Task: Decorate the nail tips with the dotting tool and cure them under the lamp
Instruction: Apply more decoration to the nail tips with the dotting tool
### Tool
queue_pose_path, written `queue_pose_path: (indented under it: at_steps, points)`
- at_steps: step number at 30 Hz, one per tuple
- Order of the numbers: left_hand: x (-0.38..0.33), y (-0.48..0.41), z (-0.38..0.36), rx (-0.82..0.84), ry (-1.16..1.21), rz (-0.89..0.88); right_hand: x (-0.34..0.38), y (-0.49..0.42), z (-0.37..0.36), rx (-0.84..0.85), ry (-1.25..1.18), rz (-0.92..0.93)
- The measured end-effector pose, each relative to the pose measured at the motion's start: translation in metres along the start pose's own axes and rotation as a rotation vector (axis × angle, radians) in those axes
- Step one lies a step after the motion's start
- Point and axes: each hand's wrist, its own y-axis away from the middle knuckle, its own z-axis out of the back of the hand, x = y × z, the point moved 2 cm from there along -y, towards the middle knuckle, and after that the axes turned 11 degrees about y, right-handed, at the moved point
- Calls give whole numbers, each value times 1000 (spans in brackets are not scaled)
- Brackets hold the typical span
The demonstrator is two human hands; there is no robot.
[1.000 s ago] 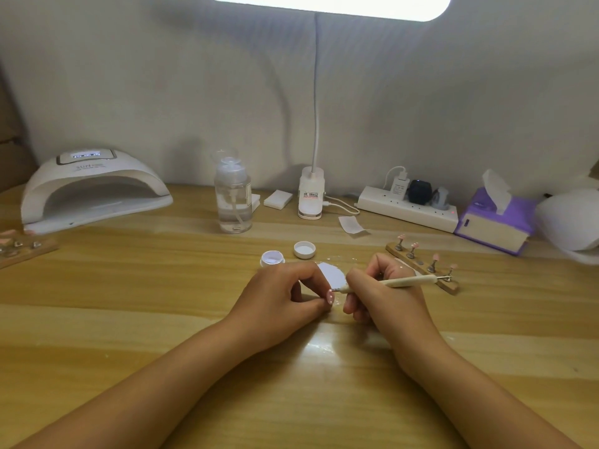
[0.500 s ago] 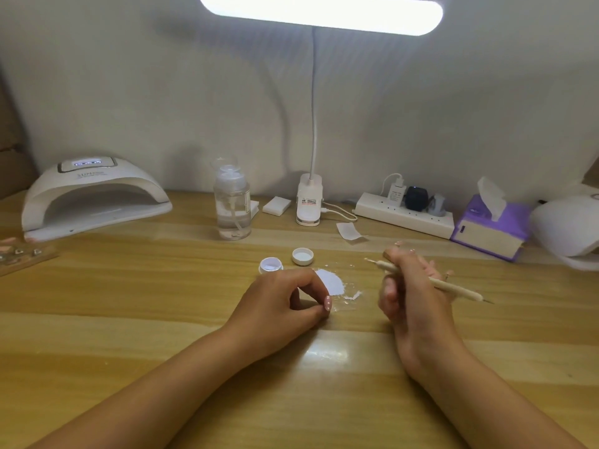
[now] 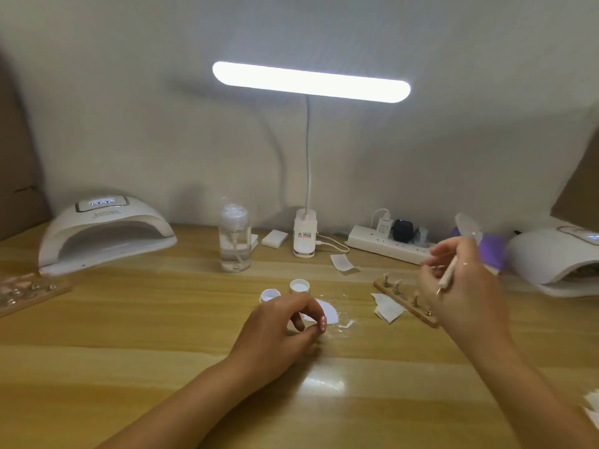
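My left hand (image 3: 278, 322) rests on the table and pinches a pink nail tip (image 3: 323, 322) between thumb and forefinger, beside a white smear of paint (image 3: 329, 312). My right hand (image 3: 460, 280) is lifted at the right and grips the cream dotting tool (image 3: 449, 272), its metal point aimed down. Under that hand lies a wooden holder (image 3: 403, 299) with several nail tips on pegs. A white curing lamp (image 3: 103, 234) stands at the back left, a second one (image 3: 557, 260) at the far right. Another wooden holder (image 3: 29, 291) lies at the left edge.
A small open pot (image 3: 269, 294) and its cap (image 3: 299, 285) sit behind my left hand. A clear pump bottle (image 3: 234, 244), a desk lamp base (image 3: 304, 236), a power strip (image 3: 389, 243), a purple tissue box (image 3: 489, 247) and paper scraps (image 3: 387, 307) line the back and right.
My right hand has lifted away from the nail tip and swung up and to the right with the dotting tool. My head has tilted up. My left hand has stayed put.
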Motion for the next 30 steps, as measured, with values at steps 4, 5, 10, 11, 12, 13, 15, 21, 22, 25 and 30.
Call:
queue_pose_path:
  at_steps: [4, 5, 10, 11, 12, 13, 15, 21, 22, 25, 30]
  points:
    - [-2, 0, 1, -18, 13, 8, -33, 7, -4, 225, 190, -260]
    - [-3, 0, 1, -24, 14, 9, -40, 13, -6, 249, 202, -284]
    - [-3, -1, 0, -35, 7, 17, -59, 27, -12, 319, 198, -319]
    - [-3, -1, 0, -34, 9, 18, -59, 27, -14, 333, 204, -314]
    - [-3, 0, 0, -34, 11, 16, -58, 27, -16, 347, 217, -299]
    - [-2, 0, 0, -36, 13, 14, -57, 28, -19, 358, 234, -276]
    - [-2, 0, 0, -42, 17, 11, -55, 28, -22, 368, 254, -225]
    - [-1, 0, 0, -42, 6, -7, -60, 24, -24, 329, 177, -198]
    - [-1, 0, 0, -42, 2, -9, -61, 23, -22, 307, 150, -214]
    - [-2, 0, 0, -46, -2, -14, -64, 16, -15, 222, 48, -256]
    - [-4, 0, 0, -80, -16, -65, -57, 8, -1, 265, -259, -218]
